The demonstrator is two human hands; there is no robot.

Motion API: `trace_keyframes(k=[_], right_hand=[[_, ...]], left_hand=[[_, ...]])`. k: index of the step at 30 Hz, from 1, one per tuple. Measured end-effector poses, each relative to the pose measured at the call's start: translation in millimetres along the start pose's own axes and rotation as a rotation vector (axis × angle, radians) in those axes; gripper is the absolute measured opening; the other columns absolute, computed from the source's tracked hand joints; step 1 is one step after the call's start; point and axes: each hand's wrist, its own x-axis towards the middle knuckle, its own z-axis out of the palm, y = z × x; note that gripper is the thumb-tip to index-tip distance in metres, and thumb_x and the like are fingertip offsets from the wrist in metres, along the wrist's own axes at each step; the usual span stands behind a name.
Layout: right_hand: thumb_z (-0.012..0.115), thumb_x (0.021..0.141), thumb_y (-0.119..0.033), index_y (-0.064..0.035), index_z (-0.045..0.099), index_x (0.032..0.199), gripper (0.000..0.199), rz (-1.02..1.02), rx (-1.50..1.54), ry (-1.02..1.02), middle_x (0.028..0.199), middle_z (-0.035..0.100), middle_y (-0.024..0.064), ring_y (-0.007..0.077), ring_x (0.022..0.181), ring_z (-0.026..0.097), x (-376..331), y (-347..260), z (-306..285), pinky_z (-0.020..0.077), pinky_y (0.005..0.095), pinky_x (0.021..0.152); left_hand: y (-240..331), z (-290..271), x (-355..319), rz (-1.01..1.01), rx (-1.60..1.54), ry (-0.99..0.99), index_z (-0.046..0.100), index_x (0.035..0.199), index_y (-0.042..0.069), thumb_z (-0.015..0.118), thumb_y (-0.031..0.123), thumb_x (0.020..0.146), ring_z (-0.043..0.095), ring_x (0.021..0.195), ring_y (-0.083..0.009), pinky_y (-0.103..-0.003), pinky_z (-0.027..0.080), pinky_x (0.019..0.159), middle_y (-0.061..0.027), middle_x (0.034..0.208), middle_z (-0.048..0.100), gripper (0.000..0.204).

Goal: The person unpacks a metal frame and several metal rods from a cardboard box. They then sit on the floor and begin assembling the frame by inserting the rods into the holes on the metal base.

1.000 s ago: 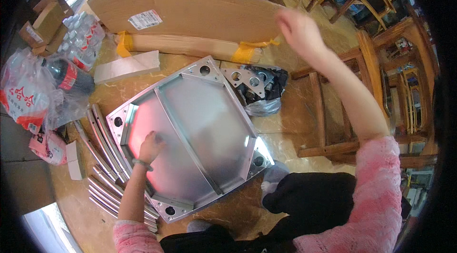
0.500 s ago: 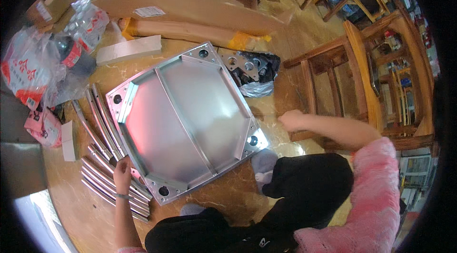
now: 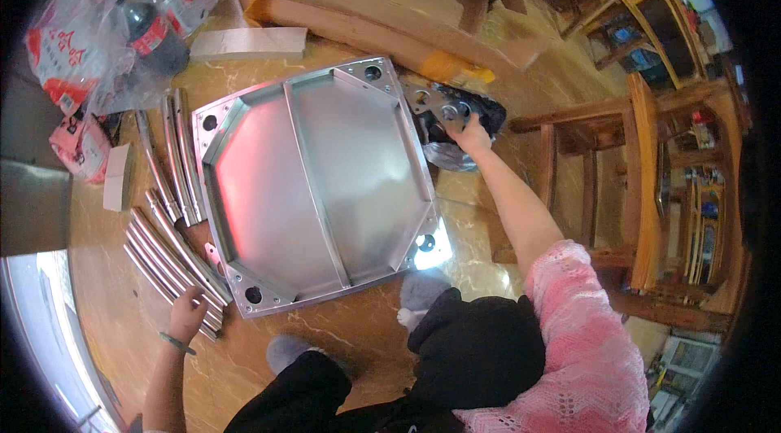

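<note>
A square metal panel (image 3: 358, 164) lies on the floor before me, with a bar across its middle and a holed plate at each corner. My right hand (image 3: 473, 137) reaches past its right edge to an opened dark plastic bag (image 3: 490, 114). Its fingers close on a silvery metal plate with round holes (image 3: 446, 110); the fingertips are partly hidden. My left hand (image 3: 188, 316) hovers at the near ends of several curved metal tubes (image 3: 167, 258), fingers loosely bent and apart, with nothing seen in them. More tubes (image 3: 181, 160) lie left of the panel.
Wooden stools (image 3: 643, 181) stand on the right. Long opened cardboard (image 3: 366, 14) and a brown-wrapped roll (image 3: 342, 38) lie beyond the panel. A white foam strip (image 3: 248, 43), a dark bottle (image 3: 150, 34), plastic bags (image 3: 73, 46) and a pink packet (image 3: 80, 146) sit at the left.
My right hand has moved from beside the stool, forward and left, to the plate in the bag. My left hand has drawn back from the panel's edge to the tube ends. The view has shifted.
</note>
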Motion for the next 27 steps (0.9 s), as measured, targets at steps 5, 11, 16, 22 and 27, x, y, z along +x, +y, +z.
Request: trace_keyframes(k=[5, 11, 16, 22, 27], right_hand=[[0.075, 0.066, -0.01, 0.0016, 0.054, 0.094, 0.037, 0.222, 0.594, -0.199, 0.084, 0.062, 0.0164, 0.0239, 0.064, 0.062, 49.9, 17.7, 20.6, 0.0504, 0.0352, 0.052], [0.069, 0.073, -0.004, 0.0001, 0.06, 0.079, 0.012, 0.381, 1.218, -0.504, 0.071, 0.06, 0.0074, 0.0161, 0.057, 0.057, 100.4, 50.7, -4.0, 0.0489, 0.0243, 0.05], [0.072, 0.071, -0.019, -0.0004, 0.061, 0.085, 0.026, 0.018, 0.838, -0.586, 0.08, 0.062, 0.0068, 0.0154, 0.067, 0.057, 107.1, 48.1, -20.7, 0.0465, 0.0279, 0.057], [0.062, 0.071, -0.017, -0.0019, 0.057, 0.071, 0.016, -0.395, -0.256, -0.095, 0.068, 0.058, 0.0152, 0.0278, 0.067, 0.059, 101.0, 6.9, -52.9, 0.0476, 0.0366, 0.063], [0.066, 0.069, -0.014, -0.0009, 0.055, 0.066, 0.017, -0.835, -0.234, -0.224, 0.061, 0.055, 0.0128, 0.0246, 0.056, 0.055, 20.2, -96.0, -74.3, 0.0427, 0.0351, 0.054]], left_hand=[[-5.1, -8.3, -26.5, -0.014, -0.118, -0.033, 0.057, 0.096, -0.002, 0.06, 0.008, 0.075, 0.06, 0.069, -0.0196, -0.031, 0.049, 0.062, -0.0108, 0.08, 0.061, 0.023], [-40.4, 4.1, -40.8, -0.213, -0.21, -0.083, 0.057, 0.099, -0.002, 0.059, 0.007, 0.079, 0.058, 0.071, -0.0143, -0.027, 0.048, 0.063, -0.0073, 0.081, 0.06, 0.022], [-39.5, 26.7, -58.7, -0.161, -0.197, 0.052, 0.056, 0.101, -0.004, 0.062, 0.009, 0.077, 0.061, 0.083, -0.017, -0.031, 0.049, 0.075, -0.0102, 0.088, 0.064, 0.028], [-49.4, 48.7, -70.7, -0.335, -0.234, 0.381, 0.061, 0.09, 0.001, 0.06, 0.008, 0.075, 0.061, 0.064, -0.0174, -0.03, 0.049, 0.06, -0.011, 0.069, 0.062, 0.016], [-71.7, 67.4, -62.6, -0.368, -0.36, 0.67, 0.06, 0.094, 0.004, 0.054, 0.001, 0.076, 0.06, 0.069, -0.0223, -0.032, 0.048, 0.063, -0.0118, 0.076, 0.06, 0.02]])
